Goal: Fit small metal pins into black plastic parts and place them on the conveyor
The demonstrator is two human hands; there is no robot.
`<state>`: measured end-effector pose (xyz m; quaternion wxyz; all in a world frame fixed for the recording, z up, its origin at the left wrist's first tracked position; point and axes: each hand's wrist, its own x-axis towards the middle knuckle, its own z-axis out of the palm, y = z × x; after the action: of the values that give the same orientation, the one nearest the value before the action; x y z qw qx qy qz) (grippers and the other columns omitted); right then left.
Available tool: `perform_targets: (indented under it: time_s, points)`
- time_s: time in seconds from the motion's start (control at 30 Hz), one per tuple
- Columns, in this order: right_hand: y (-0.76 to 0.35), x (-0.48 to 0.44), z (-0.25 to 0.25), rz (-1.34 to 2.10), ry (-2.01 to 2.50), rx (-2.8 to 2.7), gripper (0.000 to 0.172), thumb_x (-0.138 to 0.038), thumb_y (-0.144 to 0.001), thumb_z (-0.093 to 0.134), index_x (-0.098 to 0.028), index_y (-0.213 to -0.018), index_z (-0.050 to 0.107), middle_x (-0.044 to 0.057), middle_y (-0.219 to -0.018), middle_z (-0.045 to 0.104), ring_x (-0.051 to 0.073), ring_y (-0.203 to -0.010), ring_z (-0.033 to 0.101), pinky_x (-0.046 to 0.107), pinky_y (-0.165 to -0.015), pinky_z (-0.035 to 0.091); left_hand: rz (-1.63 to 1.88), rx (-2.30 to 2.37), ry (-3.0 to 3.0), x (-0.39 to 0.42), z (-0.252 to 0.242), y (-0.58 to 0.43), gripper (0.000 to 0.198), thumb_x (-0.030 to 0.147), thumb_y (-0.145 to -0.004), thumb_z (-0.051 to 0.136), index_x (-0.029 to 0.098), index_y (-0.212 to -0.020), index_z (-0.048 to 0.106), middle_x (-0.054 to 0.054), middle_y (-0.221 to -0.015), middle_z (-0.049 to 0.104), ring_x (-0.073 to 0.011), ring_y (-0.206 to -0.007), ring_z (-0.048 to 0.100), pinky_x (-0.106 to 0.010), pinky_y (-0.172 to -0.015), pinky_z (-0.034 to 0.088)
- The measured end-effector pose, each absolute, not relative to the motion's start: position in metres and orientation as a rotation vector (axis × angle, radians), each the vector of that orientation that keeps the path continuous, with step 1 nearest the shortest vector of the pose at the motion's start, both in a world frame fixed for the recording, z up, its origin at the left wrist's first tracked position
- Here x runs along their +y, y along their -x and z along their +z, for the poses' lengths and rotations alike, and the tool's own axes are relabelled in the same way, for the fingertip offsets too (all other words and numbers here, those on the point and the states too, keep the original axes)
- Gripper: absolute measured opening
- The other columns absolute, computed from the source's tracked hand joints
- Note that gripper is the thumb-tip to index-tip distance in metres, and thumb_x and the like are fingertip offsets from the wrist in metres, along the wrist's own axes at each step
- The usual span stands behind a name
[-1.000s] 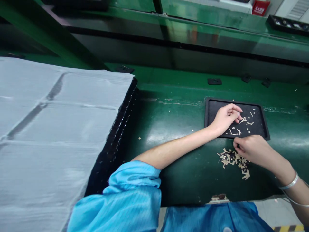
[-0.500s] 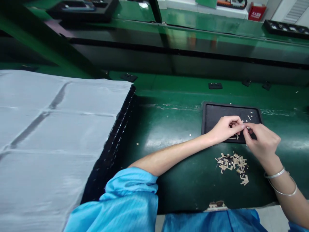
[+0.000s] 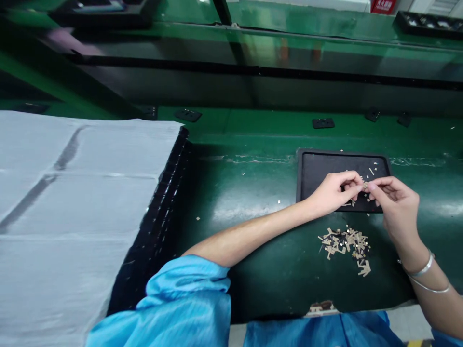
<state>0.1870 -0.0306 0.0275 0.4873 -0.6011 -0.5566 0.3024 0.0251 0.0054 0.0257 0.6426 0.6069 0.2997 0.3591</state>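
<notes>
Over a shallow black tray point(image 3: 318, 168), my left hand point(image 3: 338, 190) and my right hand point(image 3: 398, 205) meet, fingertips nearly touching. Between them is a tiny beige piece point(image 3: 365, 185), too small to make out well. Thumb and forefinger of each hand are pinched at it. Several small pale bits point(image 3: 372, 171) lie in the tray, partly hidden by my hands. On the green table in front of the tray sits a loose pile of small beige and dark scraps point(image 3: 347, 242).
Stacked sheets under a grey-white cover point(image 3: 87, 202) take up the left side. Small black flat parts point(image 3: 323, 123) lie along the table's back. A black compartment box point(image 3: 430, 23) stands on the upper shelf. Chipped table edge point(image 3: 321, 307) in front.
The view has shifted slightly. My right hand has turned and its fingers have straightened somewhat, so the small piece at the fingertips shows more clearly. My left hand keeps its pinch.
</notes>
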Motion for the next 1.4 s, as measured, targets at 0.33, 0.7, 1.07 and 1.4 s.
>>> perform_targets:
  time_s: [0.33, 0.7, 1.07, 1.4]
  points:
    - [-0.183, -0.033, 0.038, 0.421, 1.423, -1.633, 0.003, -0.024, -0.079, 0.069, -0.022, -0.079, 0.071, 0.003, -0.083, 0.067, 0.015, -0.072, 0.062, 0.025, -0.053, 0.047, 0.866, 0.78, -1.617, 0.004, 0.028, -0.024, 0.012, 0.02, -0.085, 0.049, 0.015, -0.075, 0.053, 0.003, -0.065, 0.05, -0.008, -0.059, 0.044, -0.021, -0.06, 0.035]
    - [-0.185, -0.032, 0.04, 0.229, 1.383, -1.831, 0.006, -0.016, -0.078, 0.064, -0.021, -0.075, 0.066, 0.005, -0.081, 0.069, 0.018, -0.076, 0.063, 0.029, -0.056, 0.048, 0.801, 0.745, -1.665, 0.003, 0.027, -0.024, 0.013, 0.017, -0.082, 0.046, 0.016, -0.07, 0.05, 0.003, -0.062, 0.046, -0.008, -0.059, 0.04, -0.022, -0.058, 0.031]
    - [-0.191, -0.029, 0.035, -0.176, 1.356, -1.935, 0.014, -0.014, -0.082, 0.062, -0.024, -0.091, 0.064, 0.005, -0.081, 0.07, 0.018, -0.071, 0.062, 0.033, -0.062, 0.05, 0.903, 0.784, -1.502, 0.003, 0.025, -0.024, 0.017, 0.029, -0.085, 0.051, 0.015, -0.076, 0.055, 0.003, -0.064, 0.045, -0.0071, -0.057, 0.04, -0.021, -0.056, 0.032]
    - [-0.187, -0.032, 0.031, -0.171, 1.29, -2.086, 0.009, -0.015, -0.082, 0.062, -0.023, -0.085, 0.063, 0.003, -0.08, 0.071, 0.019, -0.075, 0.065, 0.033, -0.069, 0.051, 0.874, 0.939, -1.743, 0.002, 0.019, -0.026, 0.015, 0.021, -0.085, 0.049, 0.016, -0.077, 0.06, 0.002, -0.062, 0.051, -0.0094, -0.057, 0.041, -0.023, -0.058, 0.031]
